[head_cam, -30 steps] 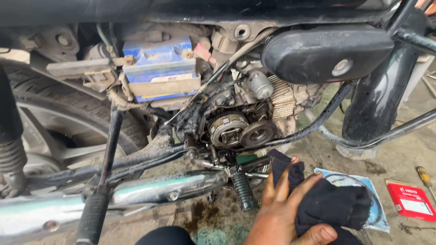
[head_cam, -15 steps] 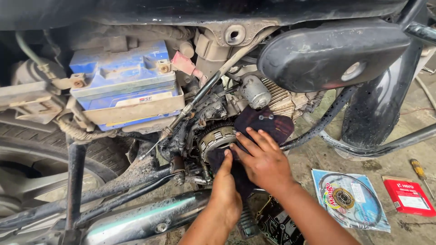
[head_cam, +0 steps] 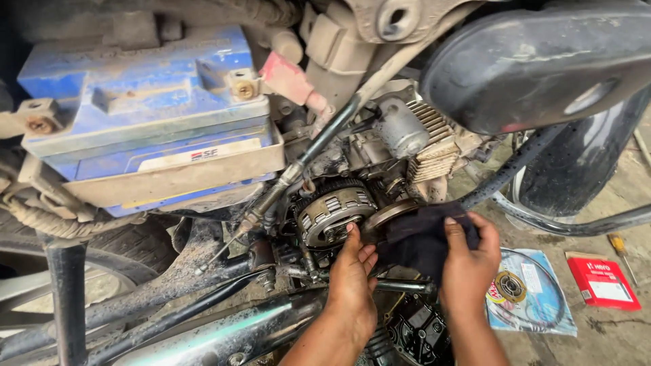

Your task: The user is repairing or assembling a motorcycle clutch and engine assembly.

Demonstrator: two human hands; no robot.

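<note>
Your left hand point(head_cam: 352, 278) reaches up with its fingers stretched out and loosely open, the fingertips touching the lower edge of the round, toothed metal clutch assembly point(head_cam: 333, 215) that sits exposed in the side of the motorcycle engine. It grips nothing. Your right hand point(head_cam: 469, 261) is closed around a dark, crumpled cloth rag point(head_cam: 419, 237), pressing it against the engine just to the right of the clutch assembly, where a smaller round metal part shows at the rag's upper left edge.

Above and to the left of your hands, a dusty blue rectangular battery point(head_cam: 146, 115) rests in its tray, with a red terminal cap point(head_cam: 288, 76) beside its right corner. A thin cable and rod run down diagonally from near that cap past the clutch. The finned grey engine cylinder point(head_cam: 434, 139) lies above the rag, and a black rounded side cover point(head_cam: 536, 61) fills the upper right.

Below your left forearm runs a chromed exhaust pipe point(head_cam: 224, 335). On the concrete floor point(head_cam: 610, 339) to your right lie a clear plastic packet holding a coiled cable point(head_cam: 532, 298), a small red flat box point(head_cam: 602, 281) just beside it, and a yellow-handled screwdriver point(head_cam: 620, 249) near the box.
</note>
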